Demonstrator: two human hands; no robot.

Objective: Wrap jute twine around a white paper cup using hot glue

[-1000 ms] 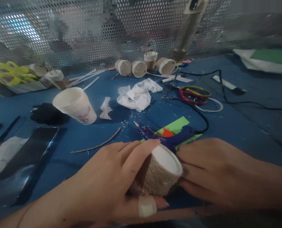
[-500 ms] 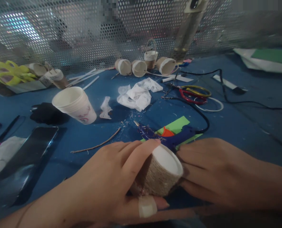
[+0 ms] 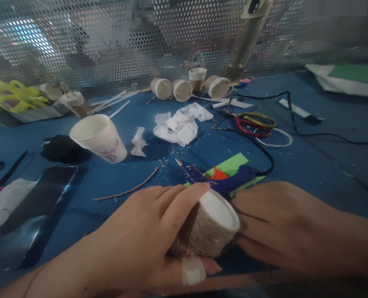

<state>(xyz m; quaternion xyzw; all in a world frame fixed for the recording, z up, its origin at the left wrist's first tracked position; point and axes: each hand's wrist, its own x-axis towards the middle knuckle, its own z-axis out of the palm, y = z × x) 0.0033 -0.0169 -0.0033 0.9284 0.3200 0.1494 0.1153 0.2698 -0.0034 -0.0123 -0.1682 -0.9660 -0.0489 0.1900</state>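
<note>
A paper cup wrapped in brown twine (image 3: 210, 231) lies tilted at the front of the table, its white base facing up and to the right. My left hand (image 3: 146, 231) is closed around its left side, fingers over the top and the bandaged thumb beneath. Against the cup's right side presses my right hand (image 3: 283, 223), its fingers bent and their tips hidden behind the cup. Just beyond the hands, a blue glue gun (image 3: 233, 180) with an orange trigger rests on a green paper strip (image 3: 238, 162). A loose piece of twine (image 3: 128, 193) is left of it.
Stacked white paper cups (image 3: 101, 138) lean at left, near a phone (image 3: 37, 211). Crumpled white lace (image 3: 180, 124) and scissors (image 3: 252, 124) lie farther back. Several twine-trimmed cups (image 3: 182, 90) stand along the perforated metal screen (image 3: 109, 49). A black cord (image 3: 291, 116) crosses the right side.
Both hands keep their hold on the twine-wrapped cup with hardly any movement. The whole view has shifted very slightly.
</note>
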